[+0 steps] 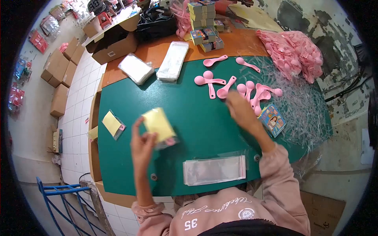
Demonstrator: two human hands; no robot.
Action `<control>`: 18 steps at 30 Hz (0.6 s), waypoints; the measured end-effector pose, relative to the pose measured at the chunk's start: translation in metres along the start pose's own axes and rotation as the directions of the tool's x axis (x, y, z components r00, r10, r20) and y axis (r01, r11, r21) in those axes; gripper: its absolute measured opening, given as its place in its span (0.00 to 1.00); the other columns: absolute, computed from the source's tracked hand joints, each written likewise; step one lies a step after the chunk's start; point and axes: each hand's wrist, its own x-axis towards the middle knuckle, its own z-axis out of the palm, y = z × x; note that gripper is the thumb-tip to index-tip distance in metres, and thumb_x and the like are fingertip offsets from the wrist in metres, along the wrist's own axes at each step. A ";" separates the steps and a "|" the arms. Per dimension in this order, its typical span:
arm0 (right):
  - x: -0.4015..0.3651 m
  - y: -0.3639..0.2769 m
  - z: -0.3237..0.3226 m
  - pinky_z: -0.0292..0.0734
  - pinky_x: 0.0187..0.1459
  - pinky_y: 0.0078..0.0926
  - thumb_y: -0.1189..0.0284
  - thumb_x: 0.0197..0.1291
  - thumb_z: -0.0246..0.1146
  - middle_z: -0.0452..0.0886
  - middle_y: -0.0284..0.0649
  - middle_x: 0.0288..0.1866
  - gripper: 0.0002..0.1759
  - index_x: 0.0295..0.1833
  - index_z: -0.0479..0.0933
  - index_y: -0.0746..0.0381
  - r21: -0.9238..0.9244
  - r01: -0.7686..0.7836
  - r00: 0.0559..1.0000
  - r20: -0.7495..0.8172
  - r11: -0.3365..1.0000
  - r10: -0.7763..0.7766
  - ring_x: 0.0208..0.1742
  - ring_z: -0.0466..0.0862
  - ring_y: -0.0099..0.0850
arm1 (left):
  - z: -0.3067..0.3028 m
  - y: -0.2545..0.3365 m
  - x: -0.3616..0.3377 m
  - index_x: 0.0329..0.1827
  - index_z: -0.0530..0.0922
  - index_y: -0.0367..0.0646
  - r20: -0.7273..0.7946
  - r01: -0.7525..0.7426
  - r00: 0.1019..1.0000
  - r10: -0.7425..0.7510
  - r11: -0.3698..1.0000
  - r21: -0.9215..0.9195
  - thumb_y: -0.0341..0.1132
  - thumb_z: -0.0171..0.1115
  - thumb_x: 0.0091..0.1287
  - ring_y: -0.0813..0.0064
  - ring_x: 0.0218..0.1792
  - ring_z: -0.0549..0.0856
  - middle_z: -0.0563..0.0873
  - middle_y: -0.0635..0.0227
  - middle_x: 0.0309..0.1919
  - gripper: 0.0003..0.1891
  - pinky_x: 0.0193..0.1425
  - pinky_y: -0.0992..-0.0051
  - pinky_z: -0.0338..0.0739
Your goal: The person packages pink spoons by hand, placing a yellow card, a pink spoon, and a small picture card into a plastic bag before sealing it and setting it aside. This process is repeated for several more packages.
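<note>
While the left hand (142,146) is clamping thumb and fingers on a yellow-faced packet (158,125), the right hand (242,113) is bending its fingers down beside a pink measuring spoon (227,87); whether these are gripping anything, one cannot tell.

Packet, held: hovering or resting, one cannot tell which, over the left-middle part of the green tabletop (189,129); its long axis is slanting from far left to near right, its pink-showing end pointing toward the person's side.

Spoon: its handle is pointing away and to the right, its bowl lying at the nearer end.

Second packet (113,124): lying farther left, well apart, its long axis slanting the same way.

Clear sleeves (214,170): lying near the person, their long axis running left to right.

Illustrated cards (272,120): lying right of the right forearm.

Bagged pink spoons (291,55): resting at the far right.
</note>
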 end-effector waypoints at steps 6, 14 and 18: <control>0.040 0.042 -0.004 0.68 0.47 0.36 0.76 0.48 0.56 0.77 0.38 0.41 0.09 0.37 0.77 0.60 -0.530 0.168 0.986 0.093 0.831 -0.139 0.48 0.73 0.35 | -0.091 0.000 0.026 0.61 0.65 0.41 -0.017 0.005 0.744 0.668 0.020 1.000 0.31 0.57 0.61 0.59 0.42 0.81 0.80 0.50 0.42 0.23 0.48 0.68 0.74; 0.024 0.039 -0.016 0.64 0.49 0.38 0.75 0.47 0.58 0.74 0.32 0.41 0.09 0.37 0.73 0.56 -0.608 0.336 0.942 0.214 0.720 -0.259 0.50 0.71 0.32 | 0.126 0.017 -0.058 0.42 0.74 0.42 0.738 -0.606 0.636 0.226 0.738 0.296 0.31 0.66 0.50 0.59 0.43 0.79 0.77 0.59 0.37 0.16 0.45 0.66 0.75; 0.009 0.020 -0.038 0.65 0.48 0.34 0.77 0.49 0.58 0.73 0.37 0.40 0.08 0.37 0.71 0.59 -0.239 0.176 0.978 0.151 0.955 -0.143 0.46 0.73 0.35 | 0.141 -0.002 -0.055 0.42 0.73 0.42 0.787 -0.683 0.573 0.226 0.663 0.306 0.31 0.67 0.51 0.61 0.38 0.80 0.76 0.62 0.32 0.16 0.41 0.68 0.76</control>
